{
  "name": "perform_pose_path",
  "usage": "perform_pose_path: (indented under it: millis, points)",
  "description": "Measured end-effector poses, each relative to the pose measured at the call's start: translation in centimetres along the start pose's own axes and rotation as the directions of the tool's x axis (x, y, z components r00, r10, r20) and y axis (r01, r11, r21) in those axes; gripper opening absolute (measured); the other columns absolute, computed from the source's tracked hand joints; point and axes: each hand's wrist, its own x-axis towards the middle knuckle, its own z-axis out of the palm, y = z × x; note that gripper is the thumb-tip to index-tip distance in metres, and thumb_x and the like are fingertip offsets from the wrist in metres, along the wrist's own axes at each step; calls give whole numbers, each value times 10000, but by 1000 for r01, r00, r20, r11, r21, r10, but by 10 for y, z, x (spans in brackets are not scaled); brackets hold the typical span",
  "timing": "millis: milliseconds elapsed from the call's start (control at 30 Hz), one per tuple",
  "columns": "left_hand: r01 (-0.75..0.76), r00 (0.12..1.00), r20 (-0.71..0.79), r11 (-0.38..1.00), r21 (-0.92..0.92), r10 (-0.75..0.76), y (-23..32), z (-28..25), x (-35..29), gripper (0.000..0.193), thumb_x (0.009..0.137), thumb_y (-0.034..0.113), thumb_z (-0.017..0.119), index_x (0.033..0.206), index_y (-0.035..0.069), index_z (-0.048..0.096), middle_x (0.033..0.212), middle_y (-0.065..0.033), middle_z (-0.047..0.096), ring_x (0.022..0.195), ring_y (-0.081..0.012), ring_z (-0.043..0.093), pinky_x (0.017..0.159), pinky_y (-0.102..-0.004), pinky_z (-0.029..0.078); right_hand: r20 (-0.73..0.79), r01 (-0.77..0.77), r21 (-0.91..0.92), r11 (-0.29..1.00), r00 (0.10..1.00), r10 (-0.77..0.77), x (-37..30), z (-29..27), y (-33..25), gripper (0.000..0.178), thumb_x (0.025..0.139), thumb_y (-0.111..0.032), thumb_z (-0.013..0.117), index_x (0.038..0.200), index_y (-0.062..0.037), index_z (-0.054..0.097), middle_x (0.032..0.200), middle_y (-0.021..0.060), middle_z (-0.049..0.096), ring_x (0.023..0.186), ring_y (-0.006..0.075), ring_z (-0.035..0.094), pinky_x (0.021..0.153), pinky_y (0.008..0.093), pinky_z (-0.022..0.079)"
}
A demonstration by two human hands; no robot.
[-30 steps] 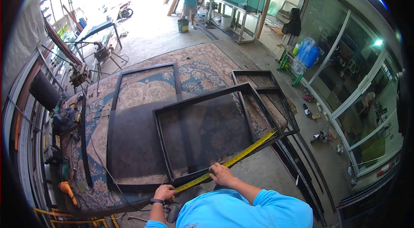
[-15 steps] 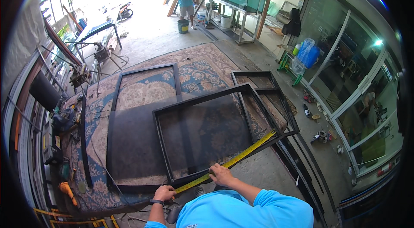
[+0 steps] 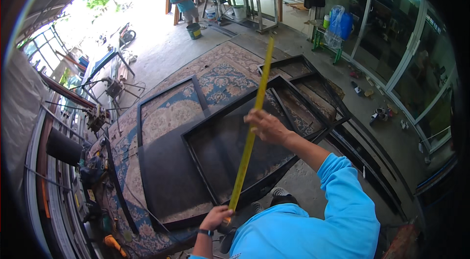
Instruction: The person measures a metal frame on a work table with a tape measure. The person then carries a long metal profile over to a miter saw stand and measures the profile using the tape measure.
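Observation:
A long yellow tape measure blade (image 3: 246, 156) rises at a steep slant in front of me, its far tip up in the air past the frames. My left hand (image 3: 215, 218), a dark band at its wrist, is closed on the blade's near end; a bit of orange shows there. Further up, my right hand (image 3: 267, 125) wraps round the blade about midway. Below the blade lies a black rectangular frame with dark mesh (image 3: 208, 183), overlapping a larger dark-screened frame (image 3: 164, 175). A smaller black frame (image 3: 299, 59) lies to the right.
Frames rest on a patterned carpet (image 3: 223, 58). Long dark bars (image 3: 377, 180) lie at right, near shoes (image 3: 379, 116) and glass doors (image 3: 391, 28). Tools and a yellow-orange tool (image 3: 115, 245) sit at left. A person (image 3: 183, 1) stands far back beside a bucket (image 3: 194, 31).
The tape blade has lifted off the frame's near edge and swung up, now pointing away from me. My right hand has moved up and forward with it; the view has shifted.

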Motion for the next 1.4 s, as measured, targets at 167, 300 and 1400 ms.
perform_pose_path:
  millis: [167,300,1400]
  points:
    - [-172,979,84,976,-135,185,105,-5,43,250,937,178,667,1074,-26,713,945,-57,714,868,-136,661,804,-284,522,-603,-193,427,883,667,438,-27,52,-38,573,837,-99,757,1329,-59,466,1280,198,527,1036,363,601,860,403,530]
    - [-224,944,197,952,-209,265,178,-5,67,185,932,114,642,1035,-31,688,935,-125,720,817,-219,727,755,-337,586,-150,-471,206,858,851,503,-110,138,-69,600,879,-284,736,1349,-42,454,1322,197,522,1200,377,529,1004,499,439]
    - [-191,975,100,978,-86,200,51,3,54,255,983,177,560,1159,16,652,975,-60,680,870,-159,655,821,-296,531,92,-592,558,582,741,666,-140,179,-60,299,969,-361,637,1089,-92,686,1047,61,689,945,201,645,856,369,468]
